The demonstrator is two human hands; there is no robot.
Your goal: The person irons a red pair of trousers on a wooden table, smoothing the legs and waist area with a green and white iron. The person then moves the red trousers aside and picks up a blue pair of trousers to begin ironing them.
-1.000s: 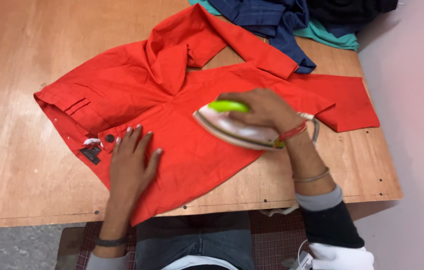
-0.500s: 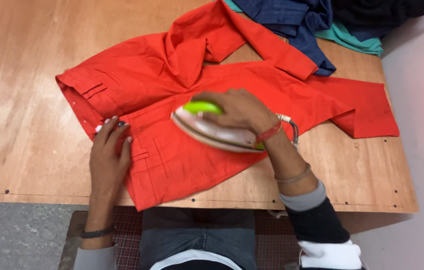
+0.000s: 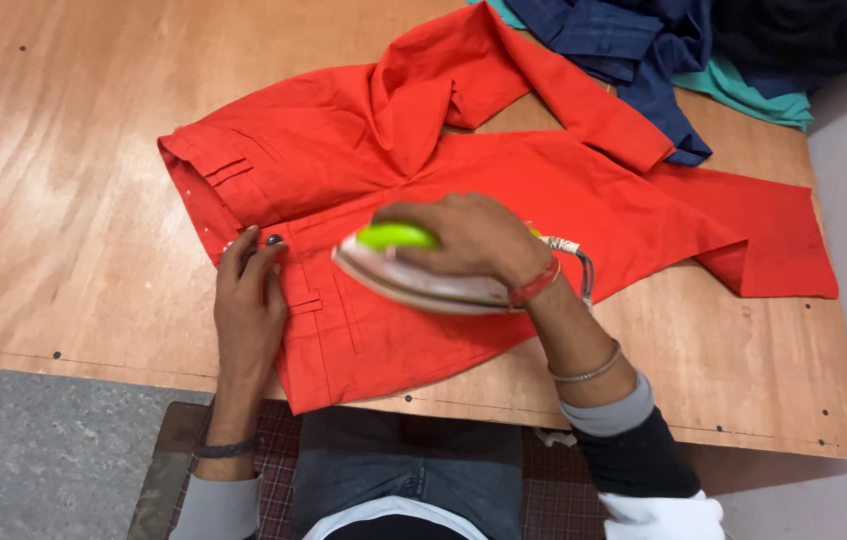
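— Where is the iron [image 3: 424, 275]?

— On the orange trousers [image 3: 504, 180], near the waistband, which lie spread across the wooden surface [image 3: 64, 200]. The right hand [image 3: 474, 240] covers its green handle, fingers clamped around it.

— And the left hand [image 3: 249, 310]?

— It lies flat on the waistband edge just beside the iron's tip, fingers together and pressed on the cloth, gripping nothing.

— Anything else on the surface?

— Dark blue clothes [image 3: 644, 50] and a teal piece [image 3: 754, 95] are piled at the far right corner, touching one trouser leg.

Trousers [image 3: 504, 200] bright orange-red; iron [image 3: 414, 275] white, lime-green handle; bench [image 3: 64, 180] light brown plywood; heaped clothes [image 3: 644, 40] navy, teal.
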